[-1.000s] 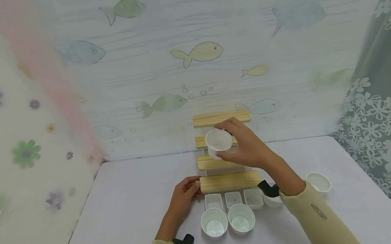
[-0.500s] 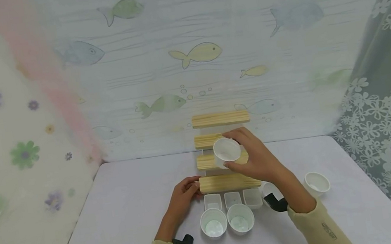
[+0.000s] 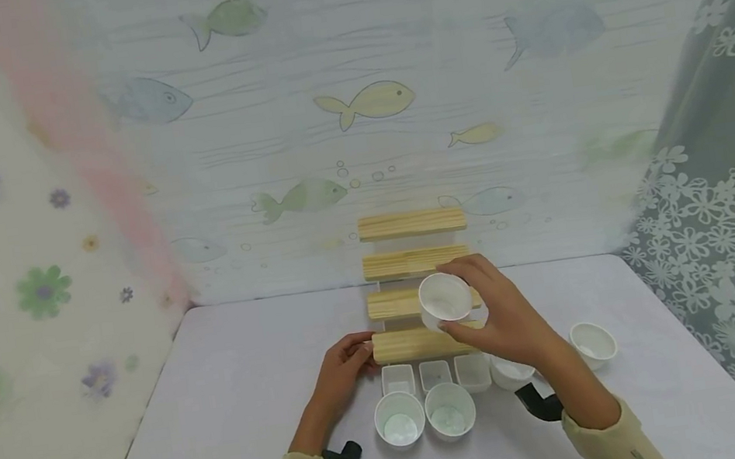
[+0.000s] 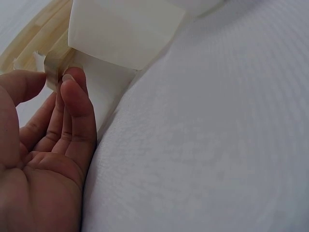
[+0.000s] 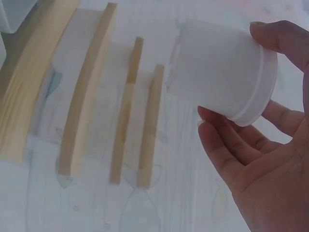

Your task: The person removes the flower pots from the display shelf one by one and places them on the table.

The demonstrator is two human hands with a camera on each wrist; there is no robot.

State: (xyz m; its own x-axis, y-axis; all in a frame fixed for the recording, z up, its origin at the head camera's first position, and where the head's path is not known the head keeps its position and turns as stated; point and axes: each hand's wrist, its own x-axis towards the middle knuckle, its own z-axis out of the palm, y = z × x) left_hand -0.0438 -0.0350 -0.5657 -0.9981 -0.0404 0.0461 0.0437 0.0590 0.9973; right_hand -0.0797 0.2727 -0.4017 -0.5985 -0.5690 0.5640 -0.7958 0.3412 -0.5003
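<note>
My right hand point(image 3: 503, 316) holds a round white plastic cup point(image 3: 444, 303) up in front of a stepped rack of wooden slats point(image 3: 407, 263). In the right wrist view, the thumb and fingers grip the cup point(image 5: 217, 67) around its rim, and its base faces the slats. My left hand point(image 3: 339, 378) stays low at the rack's left side. The left wrist view has its thumb and fingertips pinching the end of the front slat point(image 4: 52, 70). Close in front of that slat stand small square white containers point(image 3: 398, 379), with two round cups point(image 3: 400, 419) before them.
Another round cup point(image 3: 513, 372) stands partly behind my right wrist, and one more cup point(image 3: 594, 343) sits farther right. The table has a white cloth point(image 3: 239, 373). A fish-patterned curtain point(image 3: 298, 137) hangs behind the rack.
My right hand has come down and to the right with the cup, from the upper slats to just above the front slat. The left hand keeps its place at the rack.
</note>
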